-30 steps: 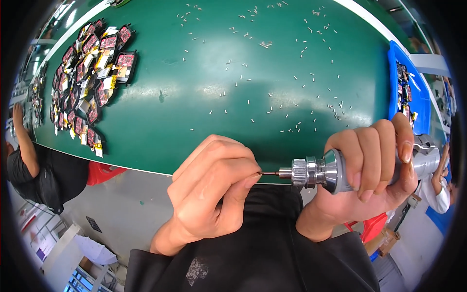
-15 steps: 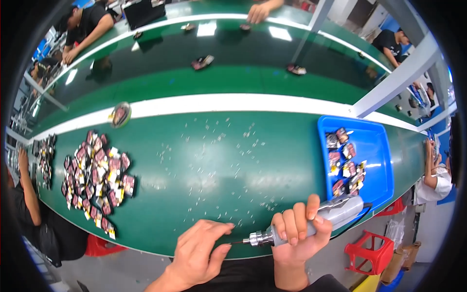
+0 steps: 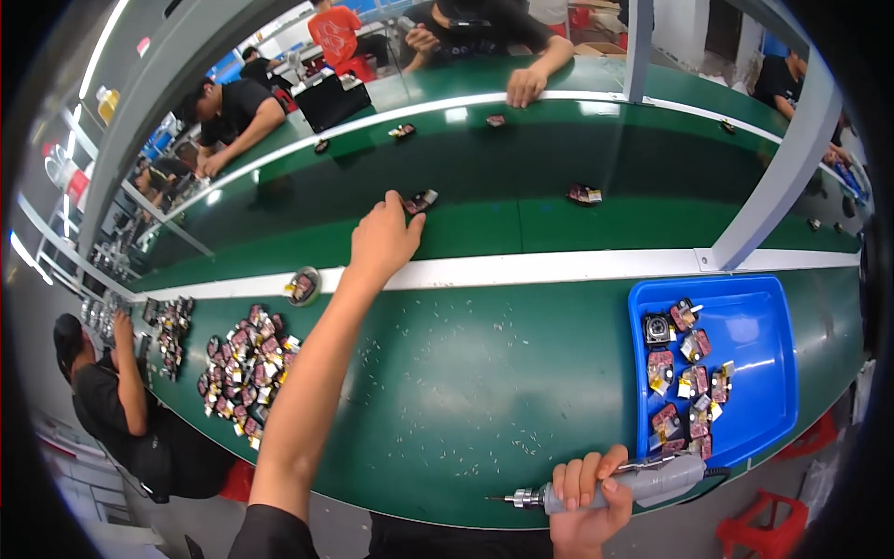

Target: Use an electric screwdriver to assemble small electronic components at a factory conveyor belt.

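Observation:
My left hand [image 3: 385, 238] is stretched far out over the dark green belt. Its thumb and index finger are apart at the left end of a small black-and-pink device [image 3: 422, 201] with a white tab. Whether the fingertips touch it, I cannot tell. At the near table edge my right hand [image 3: 589, 498] is wrapped round a grey electric screwdriver [image 3: 652, 482], its thin bit pointing left. A blue tray [image 3: 759, 373] beside it holds several similar devices [image 3: 695, 380]. More of them lie in a pile [image 3: 244, 368] at the left, partly hidden behind my left forearm.
Tiny pale bits [image 3: 456, 373] are scattered over the green table. A round dish [image 3: 303, 286] with a device stands by the white rail [image 3: 521, 270]. Another device [image 3: 584, 194] rests on the belt. A grey post [image 3: 782, 158] rises behind the tray. Co-workers sit across and at the left.
My left hand has moved from beside the screwdriver bit out to the device on the belt. The right hand still grips the screwdriver. The view has tilted upward.

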Demonstrator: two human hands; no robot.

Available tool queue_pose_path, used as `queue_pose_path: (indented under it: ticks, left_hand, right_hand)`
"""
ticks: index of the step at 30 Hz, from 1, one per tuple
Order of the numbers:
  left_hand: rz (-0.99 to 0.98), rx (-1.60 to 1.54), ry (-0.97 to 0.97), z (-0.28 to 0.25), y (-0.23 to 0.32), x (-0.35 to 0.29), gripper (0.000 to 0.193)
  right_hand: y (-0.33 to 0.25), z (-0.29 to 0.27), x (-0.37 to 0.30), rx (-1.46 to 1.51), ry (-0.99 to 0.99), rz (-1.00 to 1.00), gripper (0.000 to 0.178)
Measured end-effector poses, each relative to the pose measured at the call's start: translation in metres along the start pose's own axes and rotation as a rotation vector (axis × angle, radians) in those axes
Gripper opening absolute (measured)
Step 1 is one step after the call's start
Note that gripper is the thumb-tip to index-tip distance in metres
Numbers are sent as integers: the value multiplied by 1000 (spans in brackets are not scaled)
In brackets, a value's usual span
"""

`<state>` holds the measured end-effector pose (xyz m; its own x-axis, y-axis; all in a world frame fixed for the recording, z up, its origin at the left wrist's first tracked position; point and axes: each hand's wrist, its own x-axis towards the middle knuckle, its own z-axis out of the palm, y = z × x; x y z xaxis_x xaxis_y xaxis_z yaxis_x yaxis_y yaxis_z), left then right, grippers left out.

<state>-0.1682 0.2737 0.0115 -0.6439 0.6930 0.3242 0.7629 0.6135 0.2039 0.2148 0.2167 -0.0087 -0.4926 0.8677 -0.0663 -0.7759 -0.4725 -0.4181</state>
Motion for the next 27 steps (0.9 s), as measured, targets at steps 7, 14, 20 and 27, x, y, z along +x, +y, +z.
queue_pose_path:
  ticks: [7,14,20,27]
  left_hand:
    - [68,168,-7,29,12,20,46]
    - [459,222,-30,33,-25,46,37]
    - [504,-28,-33,0,-21,-1,42]
    - [591,-71,-221,-79,-16,-158,64]
  right_hand:
    - [-10,1,-4,86,-31,121,13]
    - [-7,4,1,91,-45,150,13]
    - [-8,3,-6,90,-45,132,13]
    - [0,-12,-2,-5,16,89,15]
